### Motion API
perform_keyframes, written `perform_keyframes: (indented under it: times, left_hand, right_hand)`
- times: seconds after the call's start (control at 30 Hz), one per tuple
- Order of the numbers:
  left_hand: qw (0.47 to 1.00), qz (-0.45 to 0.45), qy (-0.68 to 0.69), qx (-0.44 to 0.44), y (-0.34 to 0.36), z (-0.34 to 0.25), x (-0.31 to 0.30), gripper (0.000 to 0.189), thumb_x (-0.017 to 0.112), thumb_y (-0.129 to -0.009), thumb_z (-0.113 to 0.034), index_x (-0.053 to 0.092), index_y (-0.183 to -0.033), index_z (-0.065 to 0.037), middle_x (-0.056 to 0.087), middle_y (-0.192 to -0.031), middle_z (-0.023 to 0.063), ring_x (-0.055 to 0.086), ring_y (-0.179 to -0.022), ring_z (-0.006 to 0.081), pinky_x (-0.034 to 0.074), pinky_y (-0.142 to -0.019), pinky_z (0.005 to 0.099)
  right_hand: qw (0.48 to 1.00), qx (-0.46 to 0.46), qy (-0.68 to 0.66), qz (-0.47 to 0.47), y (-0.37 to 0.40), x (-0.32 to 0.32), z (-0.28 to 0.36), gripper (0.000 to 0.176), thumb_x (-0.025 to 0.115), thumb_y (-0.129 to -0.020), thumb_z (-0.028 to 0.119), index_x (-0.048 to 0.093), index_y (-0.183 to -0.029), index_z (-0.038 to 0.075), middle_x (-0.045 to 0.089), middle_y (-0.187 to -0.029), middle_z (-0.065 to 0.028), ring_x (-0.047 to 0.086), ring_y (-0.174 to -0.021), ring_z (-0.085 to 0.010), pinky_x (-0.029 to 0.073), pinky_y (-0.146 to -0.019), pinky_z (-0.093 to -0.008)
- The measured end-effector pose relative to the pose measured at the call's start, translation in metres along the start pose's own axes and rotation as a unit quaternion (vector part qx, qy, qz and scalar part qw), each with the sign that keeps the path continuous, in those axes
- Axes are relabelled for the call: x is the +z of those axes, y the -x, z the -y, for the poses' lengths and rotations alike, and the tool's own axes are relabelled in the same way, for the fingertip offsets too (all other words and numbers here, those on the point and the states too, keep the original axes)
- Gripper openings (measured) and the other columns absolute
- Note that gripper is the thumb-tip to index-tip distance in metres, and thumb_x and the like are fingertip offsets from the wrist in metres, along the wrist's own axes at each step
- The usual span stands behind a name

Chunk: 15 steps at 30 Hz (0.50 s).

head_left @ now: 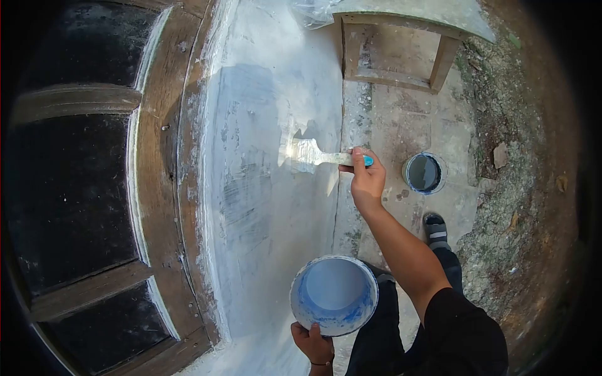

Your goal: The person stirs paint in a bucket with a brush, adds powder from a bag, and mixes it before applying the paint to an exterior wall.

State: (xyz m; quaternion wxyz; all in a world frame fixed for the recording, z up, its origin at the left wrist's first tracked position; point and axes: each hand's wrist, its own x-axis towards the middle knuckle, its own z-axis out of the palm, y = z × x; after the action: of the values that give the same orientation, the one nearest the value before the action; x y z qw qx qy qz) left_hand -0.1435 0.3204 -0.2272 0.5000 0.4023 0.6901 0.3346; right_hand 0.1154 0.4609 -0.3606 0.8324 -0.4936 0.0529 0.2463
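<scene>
My right hand [366, 178] grips the handle of a wide paintbrush [308, 155], whose bristles meet the white-painted wall [257, 207]. White paint coats the brush head, and the handle's end is blue. Lower down, my left hand [313, 343] holds a bucket [303, 313] by its rim, thumb over the edge. Pale, milky paint [334, 283] lies inside, with blue smears on the inner wall. Patches of the wall look grey and streaky.
A wooden-framed window [157, 156] with dark panes borders the wall at left. On the paved floor [401, 138] stands a second container [407, 182] of dark liquid, near my shoe [435, 229]. A paint-spattered wooden table [445, 62] stands beyond, and rough soil [508, 169] runs along the right.
</scene>
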Motion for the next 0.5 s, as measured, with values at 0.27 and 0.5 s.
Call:
perform_keyframes:
  times: [0.27, 0.5]
  left_hand:
    - [0.999, 0.015, 0.034, 0.018, 0.008, -0.019, -0.003, 0.017, 0.041, -0.076, 0.002, 0.037, -0.093, 0.001, 0.050, -0.091, 0.0122, 0.053, -0.080, 0.0162, 0.046, -0.074, 0.0311]
    - [0.998, 0.025, 0.055, 0.032, 0.008, -0.028, -0.002, 0.015, 0.042, -0.077, 0.004, 0.037, -0.091, 0.000, 0.050, -0.090, 0.0113, 0.052, -0.080, 0.0150, 0.046, -0.074, 0.0301]
  right_hand:
    - [0.982, -0.154, 0.097, 0.052, 0.062, 0.091, 0.101, 0.014, 0.054, -0.088, 0.010, 0.060, -0.088, -0.003, 0.059, -0.081, -0.0115, 0.060, -0.057, -0.0161, 0.047, -0.051, -0.0246]
    - [0.992, -0.095, -0.053, 0.064, 0.057, 0.053, 0.153, 0.023, 0.050, -0.092, 0.017, 0.057, -0.090, -0.006, 0.058, -0.084, -0.0114, 0.061, -0.069, -0.0164, 0.056, -0.060, -0.0275]
